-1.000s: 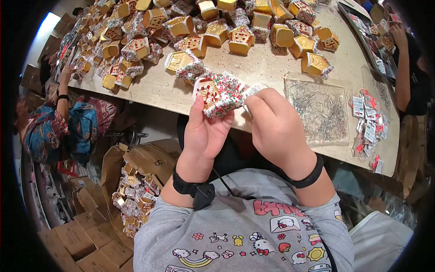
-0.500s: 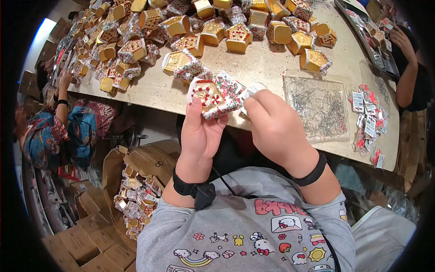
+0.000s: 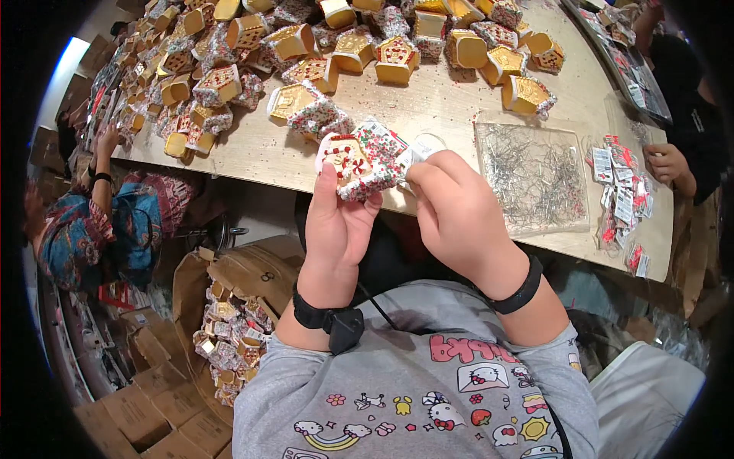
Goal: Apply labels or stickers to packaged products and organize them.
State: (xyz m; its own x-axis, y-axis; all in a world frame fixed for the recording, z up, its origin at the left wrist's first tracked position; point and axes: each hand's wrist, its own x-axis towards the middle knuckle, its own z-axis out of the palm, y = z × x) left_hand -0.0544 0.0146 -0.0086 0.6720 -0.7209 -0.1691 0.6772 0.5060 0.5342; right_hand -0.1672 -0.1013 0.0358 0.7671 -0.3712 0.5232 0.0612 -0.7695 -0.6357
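A house ornament (image 3: 353, 170) is gripped by the left hand (image 3: 342, 233). Beside it, the right hand (image 3: 462, 210) is pinched, contents hidden.

A pale table (image 3: 252, 149) bears a heap of gold house ornaments (image 3: 396, 65) with sprinkle-crusted roofs.
The ornaments crowd the far side and the left, some tipped over, with fine specks scattered about them; toward the right, a shallow clear tray (image 3: 535, 229) of tangled thin metal wires (image 3: 535, 180) sits near the front edge, just beside red-and-white tags (image 3: 623, 183), and a dark tray (image 3: 651, 118) lines the right side.
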